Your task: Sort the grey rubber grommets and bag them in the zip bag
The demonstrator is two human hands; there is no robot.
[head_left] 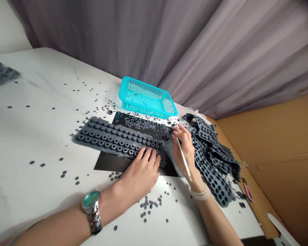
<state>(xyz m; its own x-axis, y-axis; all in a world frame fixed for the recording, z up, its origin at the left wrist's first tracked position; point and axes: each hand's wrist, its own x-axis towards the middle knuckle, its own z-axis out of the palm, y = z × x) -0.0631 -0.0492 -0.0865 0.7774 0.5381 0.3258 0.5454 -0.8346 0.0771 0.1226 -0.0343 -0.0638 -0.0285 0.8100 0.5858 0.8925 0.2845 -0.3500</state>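
Note:
A dark grey rubber sheet with rows of raised round rings lies across a black mat. My left hand rests on its near right part, fingers spread and pressing down on the rings. In my right hand is a thin, pale, pen-like stick, slanting back over the wrist. Its working tip is hidden by the fingers, which are just beyond the sheet's right end. Many small dark discs are scattered on the mat's far part.
A turquoise plastic basket stands behind the mat. Crumpled sheets full of holes are heaped at the right, near a pink-handled cutter and a cardboard wall. Loose discs dot the white table. A dark bag lies far left.

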